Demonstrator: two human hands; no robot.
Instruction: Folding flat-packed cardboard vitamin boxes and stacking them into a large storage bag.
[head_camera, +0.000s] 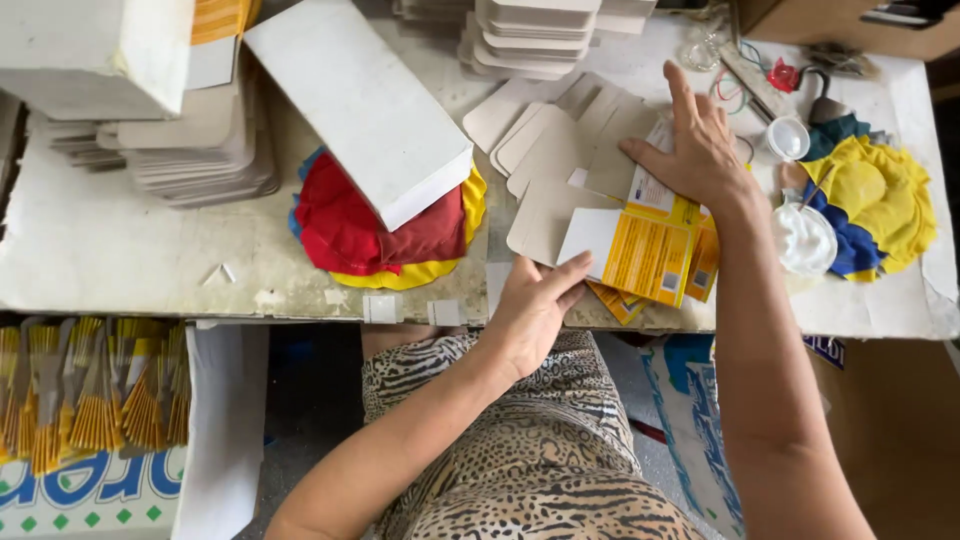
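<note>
My left hand (532, 308) rests at the table's front edge, fingers apart, touching the lower corner of a yellow and white flat carton (630, 250). My right hand (695, 145) lies flat with spread fingers on the top of a fanned pile of such cartons and on several grey cardboard blanks (560, 150) behind them. Neither hand grips anything. More yellow cartons (620, 300) stick out under the top one.
A white box (365, 100) leans on a red, yellow and blue cloth pad (350, 230). Stacks of grey blanks (200, 150) stand at left and back (530, 35). At right are a small glue cup (790, 138), a white bowl (805, 240) and another cloth (880, 195). A carton of folded yellow packs (90, 395) sits below left.
</note>
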